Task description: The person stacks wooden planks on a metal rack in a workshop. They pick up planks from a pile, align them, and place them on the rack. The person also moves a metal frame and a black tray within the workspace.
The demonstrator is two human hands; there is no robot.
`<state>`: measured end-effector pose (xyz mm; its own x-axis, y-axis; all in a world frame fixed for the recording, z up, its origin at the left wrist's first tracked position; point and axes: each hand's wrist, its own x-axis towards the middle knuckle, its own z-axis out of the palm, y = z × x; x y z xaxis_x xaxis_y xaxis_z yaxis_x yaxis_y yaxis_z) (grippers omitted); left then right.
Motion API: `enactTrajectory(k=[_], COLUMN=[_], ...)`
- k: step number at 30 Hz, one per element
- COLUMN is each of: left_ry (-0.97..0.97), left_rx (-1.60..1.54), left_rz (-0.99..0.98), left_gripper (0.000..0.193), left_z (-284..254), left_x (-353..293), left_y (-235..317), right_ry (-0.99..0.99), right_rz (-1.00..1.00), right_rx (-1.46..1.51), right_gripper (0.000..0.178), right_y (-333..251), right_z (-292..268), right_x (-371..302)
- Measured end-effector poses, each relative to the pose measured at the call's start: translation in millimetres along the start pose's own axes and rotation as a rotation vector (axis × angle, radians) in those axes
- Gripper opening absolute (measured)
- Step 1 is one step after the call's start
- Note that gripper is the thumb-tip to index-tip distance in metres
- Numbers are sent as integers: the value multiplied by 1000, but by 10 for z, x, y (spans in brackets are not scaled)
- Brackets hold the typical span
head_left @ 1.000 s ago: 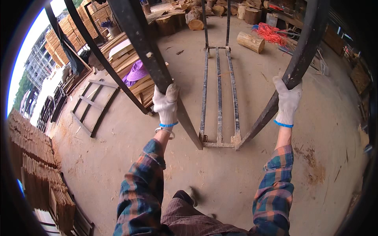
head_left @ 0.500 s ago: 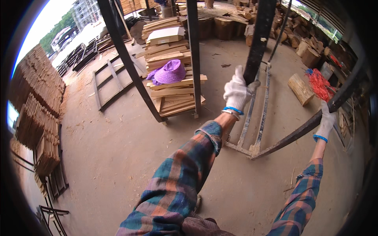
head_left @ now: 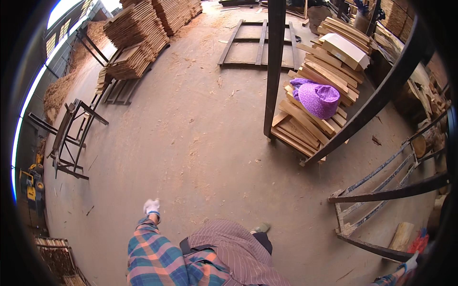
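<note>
My left hand (head_left: pixel 151 207), in a white glove with a blue band, hangs over the concrete floor away from any object. Its fingers look loosely curled, with nothing visible in them. At the lower right rim my right hand (head_left: pixel 408 265), also gloved, is closed on the end part of a dark metal rack (head_left: pixel 389 195). That rack has long curved-looking bars and a lower frame with worn rails; part of it runs out of the picture. My right forearm shows only as a bit of plaid sleeve.
Another dark-posted rack (head_left: pixel 274 71) holds stacked boards (head_left: pixel 305 126), a purple hat (head_left: pixel 320 99) and a white box (head_left: pixel 344 50). A flat metal frame (head_left: pixel 260 44) lies behind. Board piles (head_left: pixel 131 40) and a metal stand (head_left: pixel 76 136) are left; a log (head_left: pixel 401 236) lies right.
My view has swung left. My left hand has let go of the dark post and moved down to the left. My right hand stays on the rack, now near the lower right rim.
</note>
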<state>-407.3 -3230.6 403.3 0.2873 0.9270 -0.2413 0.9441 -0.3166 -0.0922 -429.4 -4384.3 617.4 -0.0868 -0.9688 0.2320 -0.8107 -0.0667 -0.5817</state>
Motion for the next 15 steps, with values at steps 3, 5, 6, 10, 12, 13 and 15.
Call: enactTrajectory(k=[3, 5, 6, 10, 12, 13, 15], left_ry=[22, -174, -256, -558, -526, -473, -534], left_rx=[-334, -587, -694, -967, -940, -946, -1051], left_rz=[-314, -386, -425, -526, -423, -501, -629], left_gripper=[41, 29, 24, 33, 34, 34, 37], left_z=[-528, -501, -775, -296, -448, -448, -104], left_x=[210, -374, -782, -960, -1020, -1174, -1123], left_y=[-1362, -1236, -998, -1143, -725, -937, -1518], right_ry=[-3, -50, -140, -1097, -1411, -1606, -1922], right_rz=[-81, -138, -130, 140, 146, 57, -405], right_rx=[24, 69, 73, -77, -85, -139, -325], right_gripper=[69, 66, 65, 60, 71, 79, 77], right_y=[37, 148, 310, 1139, 1208, 596, -373], right_z=[1106, 1590, 1904, 3365, 3306, 3005, 2533], right_x=[-329, -721, -1019, -2750, -4700, -6031, -7557])
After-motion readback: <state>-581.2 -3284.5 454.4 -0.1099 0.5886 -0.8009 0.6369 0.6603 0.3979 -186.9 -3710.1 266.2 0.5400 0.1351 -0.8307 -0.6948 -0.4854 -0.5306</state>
